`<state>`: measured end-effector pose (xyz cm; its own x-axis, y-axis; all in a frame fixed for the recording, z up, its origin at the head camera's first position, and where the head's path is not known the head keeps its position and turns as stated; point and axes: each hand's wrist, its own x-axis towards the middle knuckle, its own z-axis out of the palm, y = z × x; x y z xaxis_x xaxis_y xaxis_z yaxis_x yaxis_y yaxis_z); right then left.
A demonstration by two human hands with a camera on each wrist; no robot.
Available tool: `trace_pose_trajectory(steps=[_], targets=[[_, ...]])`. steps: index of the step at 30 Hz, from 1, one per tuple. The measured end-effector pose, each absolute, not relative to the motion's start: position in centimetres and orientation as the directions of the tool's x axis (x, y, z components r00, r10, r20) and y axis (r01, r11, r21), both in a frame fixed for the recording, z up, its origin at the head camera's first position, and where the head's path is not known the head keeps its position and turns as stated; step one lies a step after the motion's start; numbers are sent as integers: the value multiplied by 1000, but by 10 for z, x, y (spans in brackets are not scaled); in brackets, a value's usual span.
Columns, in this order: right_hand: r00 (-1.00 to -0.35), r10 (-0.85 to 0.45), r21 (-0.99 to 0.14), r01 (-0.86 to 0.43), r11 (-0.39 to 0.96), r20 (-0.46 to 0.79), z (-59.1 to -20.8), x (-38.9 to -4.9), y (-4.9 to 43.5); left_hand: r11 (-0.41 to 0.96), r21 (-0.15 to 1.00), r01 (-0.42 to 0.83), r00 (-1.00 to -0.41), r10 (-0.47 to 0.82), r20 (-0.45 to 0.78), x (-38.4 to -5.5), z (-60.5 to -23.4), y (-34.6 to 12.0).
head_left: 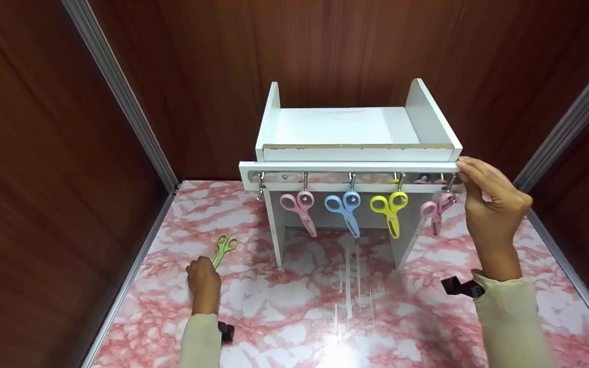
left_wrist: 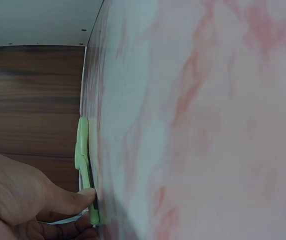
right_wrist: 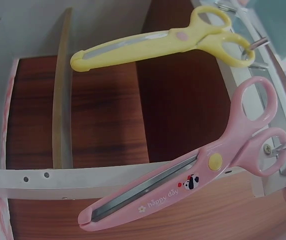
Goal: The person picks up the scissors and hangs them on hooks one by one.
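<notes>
My left hand (head_left: 204, 280) pinches the blade end of the green scissors (head_left: 225, 244) on the marbled table; in the left wrist view the thumb presses on the scissors (left_wrist: 84, 150). My right hand (head_left: 496, 197) grips the right end of the white hook rail (head_left: 345, 167) on the front of a small white shelf. From its hooks hang pink scissors (head_left: 299, 207), blue scissors (head_left: 344, 209), yellow scissors (head_left: 390, 210) and, nearest the right hand, another pink pair (right_wrist: 183, 175). The leftmost hook (head_left: 261, 185) holds nothing.
The white shelf (head_left: 350, 125) stands on side panels near the back of the pink-and-white table (head_left: 274, 317). Brown wood-grain walls (head_left: 325, 51) enclose the back and sides. Whitish streaks (head_left: 348, 286) mark the table before the shelf.
</notes>
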<state>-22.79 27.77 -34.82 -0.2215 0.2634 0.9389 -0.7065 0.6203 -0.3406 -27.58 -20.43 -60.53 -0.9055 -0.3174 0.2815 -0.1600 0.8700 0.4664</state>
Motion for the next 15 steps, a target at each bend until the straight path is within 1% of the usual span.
trace_pose_trajectory(steps=[9, 13, 15], targets=[[-226, 266, -345, -712, 612, 937, -349, -229, 279, 849, 512, -129, -900, -317, 299, -274, -607, -208], [-233, 256, -344, -701, 624, 938, -351, -230, 280, 811, 578, -86, -905, -307, 295, -273, -608, -214], [-235, 254, -345, -695, 631, 938, -352, -231, 282, 781, 620, -76, -911, -307, 275, -272, -608, -216]])
